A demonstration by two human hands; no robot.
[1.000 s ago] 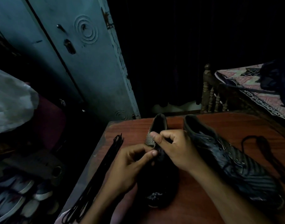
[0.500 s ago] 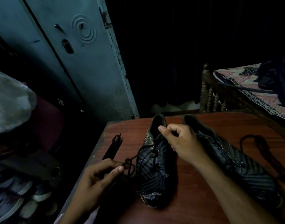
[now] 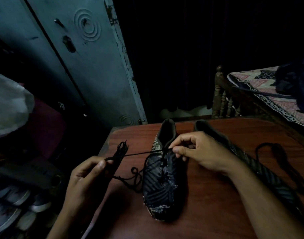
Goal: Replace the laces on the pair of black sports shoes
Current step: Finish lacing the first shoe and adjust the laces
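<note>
Pinching a thin black lace (image 3: 140,153) taut, the left hand (image 3: 89,178) pulls it sideways from the black patterned sports shoe (image 3: 162,175) standing on the reddish-brown wooden tabletop (image 3: 208,195). The right hand (image 3: 199,152) pinches the lace at the shoe's upper eyelets. The second black shoe (image 3: 251,161) lies just right, beside a loose black lace (image 3: 277,152).
</note>
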